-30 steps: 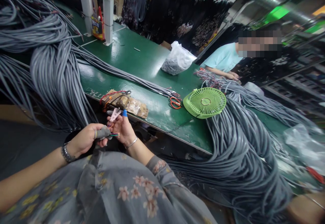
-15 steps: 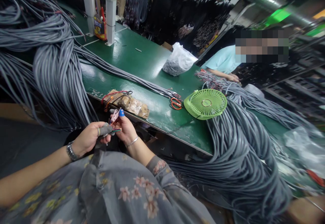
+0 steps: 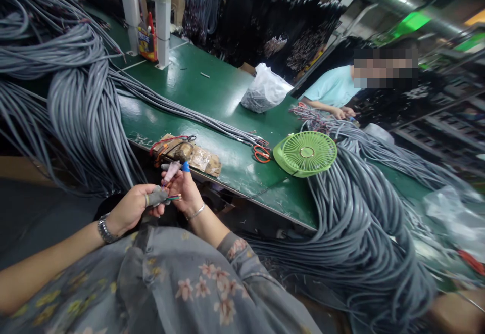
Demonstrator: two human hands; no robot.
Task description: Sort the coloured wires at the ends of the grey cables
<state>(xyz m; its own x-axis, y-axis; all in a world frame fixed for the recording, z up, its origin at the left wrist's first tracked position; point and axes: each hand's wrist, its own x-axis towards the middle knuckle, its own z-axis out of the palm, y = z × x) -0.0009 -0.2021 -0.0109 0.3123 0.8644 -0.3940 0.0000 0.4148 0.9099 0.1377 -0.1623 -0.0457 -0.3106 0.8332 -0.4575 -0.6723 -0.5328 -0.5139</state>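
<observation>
My left hand (image 3: 134, 205), with a grey cover over its thumb, pinches the end of a grey cable whose coloured wires (image 3: 174, 197) fan out to the right. Close against it is my right hand (image 3: 189, 192), a blue cover on one fingertip. Its curled fingers hold a small pale pink object (image 3: 172, 171), too blurred to name exactly. A thin orange wire shows between the two hands. Just beyond them, at the bench edge, lies a taped cardboard block (image 3: 202, 159) with red and black leads.
Thick bundles of grey cable (image 3: 81, 101) hang over the green bench (image 3: 223, 91) at left, and another bundle (image 3: 364, 218) at right. A green fan (image 3: 306, 153), orange-handled scissors (image 3: 261, 154) and a plastic bag (image 3: 267, 89) stand on it. A person (image 3: 331, 86) works across the bench.
My right hand has shifted slightly and tilted the pale pink object, its fingers a little more spread. My left hand keeps its pinch on the cable. Across the bench, the other person's hands have moved.
</observation>
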